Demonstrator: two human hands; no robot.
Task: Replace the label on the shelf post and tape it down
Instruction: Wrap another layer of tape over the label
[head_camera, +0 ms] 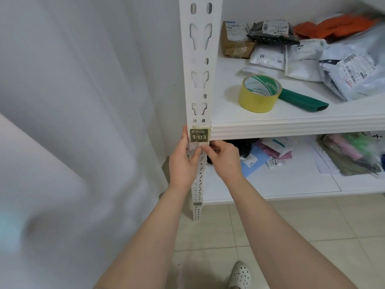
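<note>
A dark label (pixel 199 135) reading 1-03 sits on the white slotted shelf post (pixel 199 65), level with the shelf's front edge. A yellowish film of tape covers it. My left hand (pixel 183 161) holds the post from the left, thumb lying just under the label. My right hand (pixel 223 157) pinches the label's lower edge, where a small white strip shows. A yellow tape roll (pixel 259 96) stands on the upper shelf (pixel 295 124), apart from both hands.
A green-handled tool (pixel 302 100) lies beside the tape roll. Parcels and mail bags (pixel 312 57) crowd the back of the upper shelf, and more packets (pixel 343 155) fill the lower shelf. A white wall is at left, tiled floor (pixel 260 236) below, with a shoe (pixel 239 275).
</note>
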